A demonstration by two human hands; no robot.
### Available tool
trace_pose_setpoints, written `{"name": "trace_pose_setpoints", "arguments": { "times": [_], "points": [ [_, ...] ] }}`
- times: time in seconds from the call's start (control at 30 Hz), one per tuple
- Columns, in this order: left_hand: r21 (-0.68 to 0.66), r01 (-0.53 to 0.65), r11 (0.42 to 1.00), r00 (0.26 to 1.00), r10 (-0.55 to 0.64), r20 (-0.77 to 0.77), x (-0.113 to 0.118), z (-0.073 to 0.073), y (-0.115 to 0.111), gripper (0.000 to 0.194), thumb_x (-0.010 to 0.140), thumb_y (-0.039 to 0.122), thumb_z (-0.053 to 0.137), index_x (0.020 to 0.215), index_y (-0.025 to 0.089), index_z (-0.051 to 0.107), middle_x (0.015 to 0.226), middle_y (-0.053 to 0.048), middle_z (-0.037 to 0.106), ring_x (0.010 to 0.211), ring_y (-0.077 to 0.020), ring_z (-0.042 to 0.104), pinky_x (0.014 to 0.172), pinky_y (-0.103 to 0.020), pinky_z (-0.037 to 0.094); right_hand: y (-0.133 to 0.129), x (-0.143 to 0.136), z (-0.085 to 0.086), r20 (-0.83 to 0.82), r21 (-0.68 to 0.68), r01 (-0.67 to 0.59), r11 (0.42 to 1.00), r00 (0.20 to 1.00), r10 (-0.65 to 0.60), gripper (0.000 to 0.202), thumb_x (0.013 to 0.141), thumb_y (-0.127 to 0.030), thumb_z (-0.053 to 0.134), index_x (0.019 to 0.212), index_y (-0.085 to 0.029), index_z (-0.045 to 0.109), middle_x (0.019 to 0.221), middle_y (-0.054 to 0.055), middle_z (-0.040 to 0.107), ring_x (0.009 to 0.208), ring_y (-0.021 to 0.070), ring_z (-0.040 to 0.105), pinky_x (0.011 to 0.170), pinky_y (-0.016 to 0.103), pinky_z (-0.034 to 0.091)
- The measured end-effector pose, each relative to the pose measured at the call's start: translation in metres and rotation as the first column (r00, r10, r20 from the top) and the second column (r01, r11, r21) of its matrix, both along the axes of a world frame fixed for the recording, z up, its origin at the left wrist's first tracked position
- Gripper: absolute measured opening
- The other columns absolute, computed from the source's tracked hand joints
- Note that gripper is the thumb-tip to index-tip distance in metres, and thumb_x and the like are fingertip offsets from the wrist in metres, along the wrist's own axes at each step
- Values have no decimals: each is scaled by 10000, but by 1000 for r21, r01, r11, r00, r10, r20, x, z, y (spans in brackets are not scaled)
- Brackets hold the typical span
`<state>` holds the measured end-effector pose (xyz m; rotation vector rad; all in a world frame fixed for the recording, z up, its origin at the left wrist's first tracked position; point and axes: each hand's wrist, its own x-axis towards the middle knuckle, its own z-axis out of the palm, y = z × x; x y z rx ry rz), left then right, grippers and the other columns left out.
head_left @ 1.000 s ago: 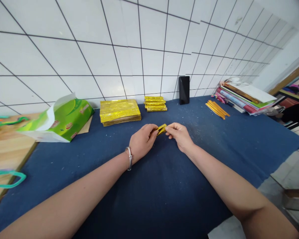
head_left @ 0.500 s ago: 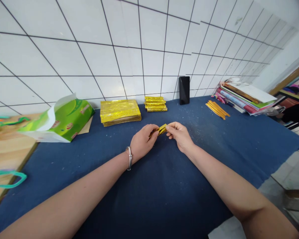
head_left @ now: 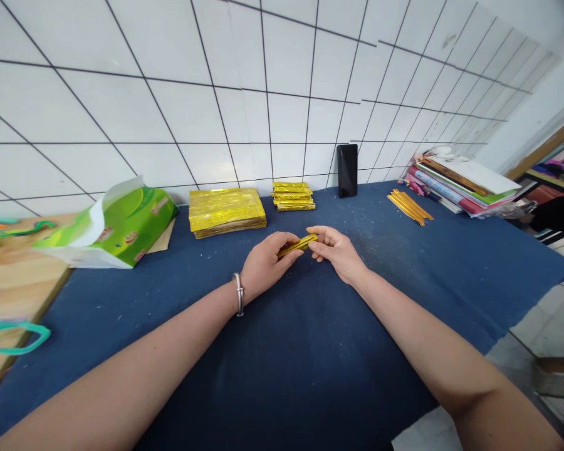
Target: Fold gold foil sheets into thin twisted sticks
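Observation:
A narrow folded gold paper strip is held between both hands above the blue cloth. My left hand, below a silver bangle, is closed on the strip's left part with thumb and fingers. My right hand pinches the strip's right end, its other fingers curled. Beyond my left hand lies a thick stack of gold paper. A smaller pile of folded gold strips sits to the right of that stack, near the wall.
A black phone leans on the tiled wall. Orange-gold strips and piled books are at the right. A green packet and a wooden board are at the left.
The strip has turned a little and now looks narrower and flatter. My left hand has shifted slightly left, and the fingers of my right hand have changed their hold on the end.

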<state>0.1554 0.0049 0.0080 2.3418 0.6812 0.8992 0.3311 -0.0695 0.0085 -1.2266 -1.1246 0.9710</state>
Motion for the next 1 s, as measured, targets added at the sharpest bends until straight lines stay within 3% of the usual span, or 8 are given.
{"name": "trace_pose_setpoints", "arguments": {
  "times": [0.4, 0.67, 0.83, 1.0],
  "points": [
    [-13, 50, 999, 996, -49, 75, -4, -3, 12, 176, 794, 336, 599, 906, 200, 608, 877, -15, 636, 780, -131, 573, 707, -250, 439, 2, 2, -4, 64, 44, 7, 999, 998, -10, 304, 722, -371, 666, 988, -233, 616, 771, -15, 568, 674, 102, 518, 554, 223, 410],
    [-71, 86, 994, 994, -81, 72, -7, -7, 21, 227, 766, 377, 628, 885, 186, 600, 858, -20, 629, 759, -131, 573, 702, -252, 457, 4, 5, -6, 278, 100, 2, 995, 960, -30, 278, 749, -352, 643, 997, -229, 618, 808, -8, 584, 688, 104, 511, 648, 252, 430],
    [-56, 132, 990, 991, -130, 45, -14, -5, 36, 259, 743, 359, 651, 933, 190, 598, 917, -26, 629, 803, -138, 575, 743, -263, 462, 4, 12, -6, 480, 172, 61, 983, 866, -138, 242, 761, -351, 633, 968, -226, 632, 848, 5, 597, 714, 117, 534, 697, 270, 451],
    [-19, 115, 993, 993, -115, -9, -20, -8, 51, 249, 740, 313, 651, 957, 200, 603, 913, -17, 624, 754, -126, 558, 704, -257, 457, 7, 24, -9, 716, 268, 19, 963, 666, -212, 190, 812, -315, 587, 982, -246, 638, 899, 21, 618, 827, 157, 564, 783, 305, 451]
  ]
}}
